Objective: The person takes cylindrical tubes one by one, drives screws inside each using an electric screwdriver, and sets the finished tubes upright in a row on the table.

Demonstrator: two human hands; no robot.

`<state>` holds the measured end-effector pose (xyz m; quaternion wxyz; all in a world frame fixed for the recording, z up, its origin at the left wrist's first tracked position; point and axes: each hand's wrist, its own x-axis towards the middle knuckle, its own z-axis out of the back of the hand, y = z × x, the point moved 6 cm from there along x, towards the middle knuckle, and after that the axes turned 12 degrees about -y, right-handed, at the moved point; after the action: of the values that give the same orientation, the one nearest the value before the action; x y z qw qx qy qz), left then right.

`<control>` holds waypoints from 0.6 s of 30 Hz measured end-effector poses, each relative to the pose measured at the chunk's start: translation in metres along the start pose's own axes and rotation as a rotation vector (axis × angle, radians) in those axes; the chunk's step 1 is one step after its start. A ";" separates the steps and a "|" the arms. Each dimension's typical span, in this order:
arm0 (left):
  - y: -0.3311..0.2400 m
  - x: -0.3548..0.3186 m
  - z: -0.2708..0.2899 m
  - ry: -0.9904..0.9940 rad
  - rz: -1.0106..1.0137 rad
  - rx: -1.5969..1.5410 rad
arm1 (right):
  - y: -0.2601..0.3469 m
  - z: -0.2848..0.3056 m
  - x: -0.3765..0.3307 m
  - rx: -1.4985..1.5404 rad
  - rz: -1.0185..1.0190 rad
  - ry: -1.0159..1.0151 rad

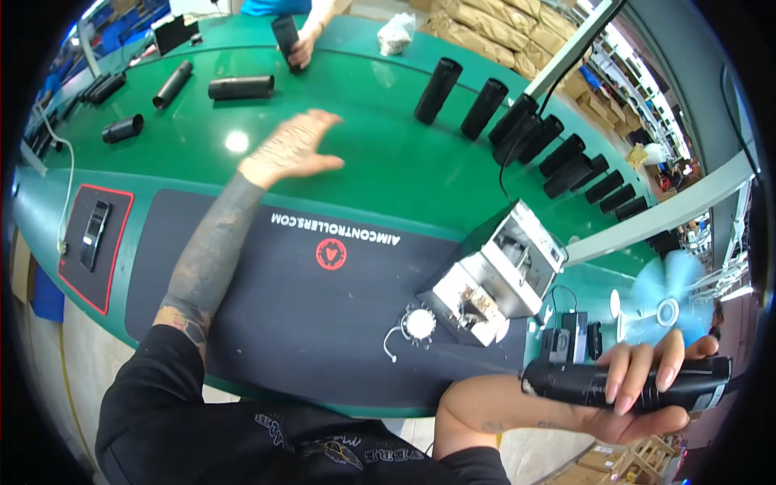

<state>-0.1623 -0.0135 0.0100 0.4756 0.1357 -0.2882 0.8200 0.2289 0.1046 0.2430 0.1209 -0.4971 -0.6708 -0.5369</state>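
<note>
My left hand reaches out over the green table, fingers stretched and apart, with nothing in it. Beyond its fingertips another person's hand grips a black tube. At the lower right my right hand is wrapped round a black barrel-shaped electric screwdriver, lifted above the table's right side. A small round white part with a short lead lies on the dark mat between my arms. Beside it stands an open metal screw feeder.
Several black tubes stand in a row along the far right. Others, such as one tube, lie at the far left. A blue spinning fan is near the right edge, below a slanting grey post. A phone lies left.
</note>
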 end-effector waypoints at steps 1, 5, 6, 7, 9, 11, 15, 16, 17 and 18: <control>-0.020 0.013 -0.009 0.014 -0.025 -0.089 | 0.002 0.005 0.002 0.007 -0.017 -0.021; -0.059 0.109 -0.089 -0.036 0.081 -0.422 | 0.012 0.031 0.011 0.067 -0.086 -0.021; -0.055 0.135 -0.113 -0.059 0.179 -0.494 | 0.012 0.034 0.013 0.125 -0.127 0.017; -0.052 0.159 -0.135 -0.144 0.251 -0.435 | 0.012 0.038 0.016 0.179 -0.168 0.054; -0.064 0.203 -0.181 -0.248 0.415 -0.376 | 0.013 0.045 0.023 0.183 -0.177 0.074; -0.056 0.230 -0.211 -0.304 0.521 -0.357 | 0.006 0.043 0.025 0.165 -0.068 0.007; -0.009 0.239 -0.252 -0.415 0.656 -0.529 | 0.025 0.059 0.036 0.101 0.053 -0.008; -0.030 0.235 -0.248 -0.438 0.619 -0.513 | 0.031 0.065 0.034 0.075 0.043 0.015; -0.040 0.225 -0.242 -0.532 0.578 -0.596 | 0.035 0.066 0.031 0.069 0.022 0.046; -0.049 0.208 -0.235 -0.628 0.541 -0.672 | 0.039 0.065 0.029 0.070 -0.004 0.078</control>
<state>-0.2142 0.2929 -0.0575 0.1553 0.1355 -0.6882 0.6957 0.2702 0.1721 0.2605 0.1632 -0.4699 -0.6852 -0.5321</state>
